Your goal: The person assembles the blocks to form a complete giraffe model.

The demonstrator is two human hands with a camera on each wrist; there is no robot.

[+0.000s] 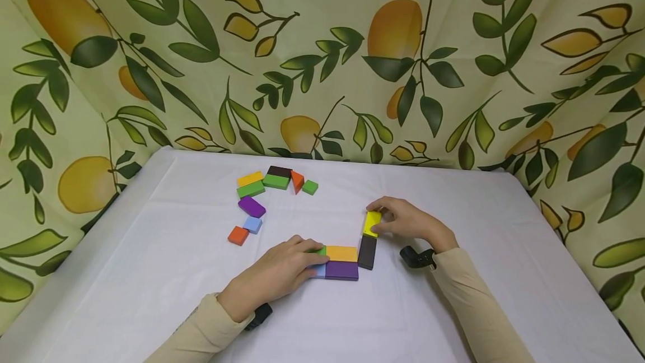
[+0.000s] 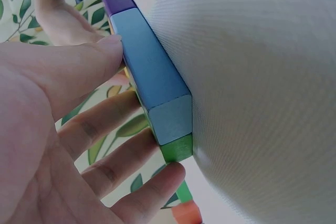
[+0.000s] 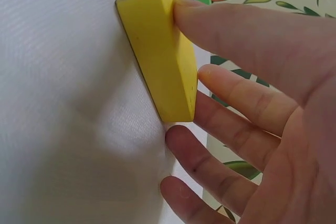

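My left hand (image 1: 282, 268) holds a light blue block (image 2: 152, 61) and a green block (image 2: 178, 149), its thumb on the blue one. Both lie side by side and are partly covered by the fingers in the head view. Against their right ends lie an orange-yellow block (image 1: 341, 254) and a purple block (image 1: 341, 270). To the right, a black block (image 1: 367, 252) stretches away from me. At its far end is a yellow block (image 1: 372, 223), pinched by my right hand (image 1: 405, 220) with thumb and forefinger. The other right fingers are spread beyond it in the right wrist view.
At the back left, several blocks form a curved line: a red-orange one (image 1: 238, 235), a light blue one (image 1: 253, 224), a purple one (image 1: 251, 206), then green, yellow and black ones, an orange wedge (image 1: 297, 181) and a small green block (image 1: 309, 187). Patterned cloth (image 1: 322, 71) hangs behind the white table (image 1: 166, 273).
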